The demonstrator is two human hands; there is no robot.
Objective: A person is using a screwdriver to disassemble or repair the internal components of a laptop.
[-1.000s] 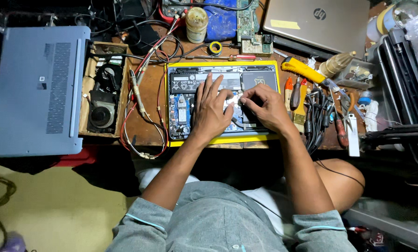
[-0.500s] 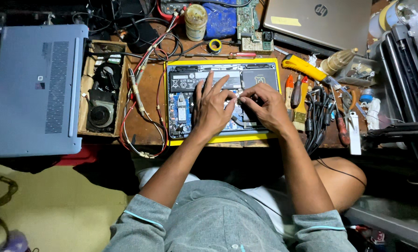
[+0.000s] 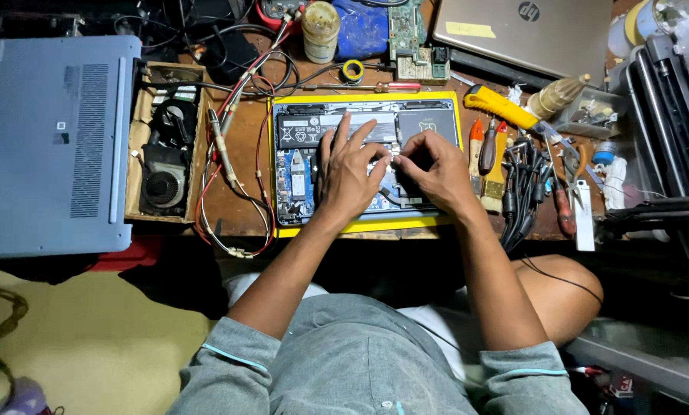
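Note:
An opened laptop base (image 3: 306, 131) with bare circuit board, black battery and cables lies on a yellow mat (image 3: 360, 227) on the wooden desk. My left hand (image 3: 350, 169) rests flat on its middle, fingers spread toward the battery. My right hand (image 3: 429, 170) sits beside it, fingertips pinched together over the board near the left hand's fingers. Whether the pinch holds a small part is too small to tell.
A grey laptop lid (image 3: 56, 142) lies at the left, next to a wooden tray (image 3: 135, 154) with fans. Red and black wires (image 3: 229, 177) loop left of the mat. Screwdrivers, a yellow knife (image 3: 502, 107) and pliers lie right. Another laptop (image 3: 544, 31) sits behind.
Both hands stayed on the laptop base. My right hand's fingers have drawn in toward the left hand's fingertips.

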